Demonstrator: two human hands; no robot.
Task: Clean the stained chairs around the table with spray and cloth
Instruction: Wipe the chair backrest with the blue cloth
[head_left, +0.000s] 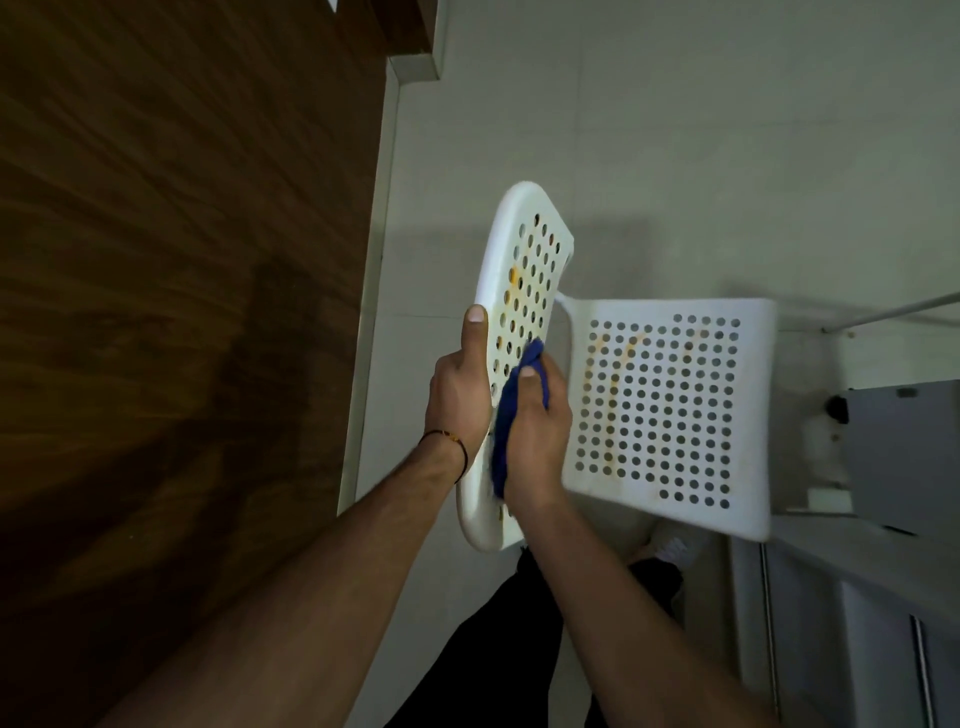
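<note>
Both hands (498, 415) clasped on chair backrest (530, 270), cloth (519, 395) pressed.

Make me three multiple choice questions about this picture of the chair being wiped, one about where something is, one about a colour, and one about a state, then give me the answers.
1. Where is the cloth pressed?
A. On the chair's backrest
B. On the wooden table
C. On the floor

2. What colour is the cloth?
A. Red
B. Blue
C. Green

3. What state is the chair's seat in?
A. Spotless
B. Covered by a cushion
C. Marked with orange streaks

Answers:
1. A, the right hand holds the cloth against the perforated backrest, which the left hand grips by its edge.
2. B, the cloth is plainly blue between the two hands.
3. C, orange streaks run down the left part of the seat, and nothing covers it.
</note>
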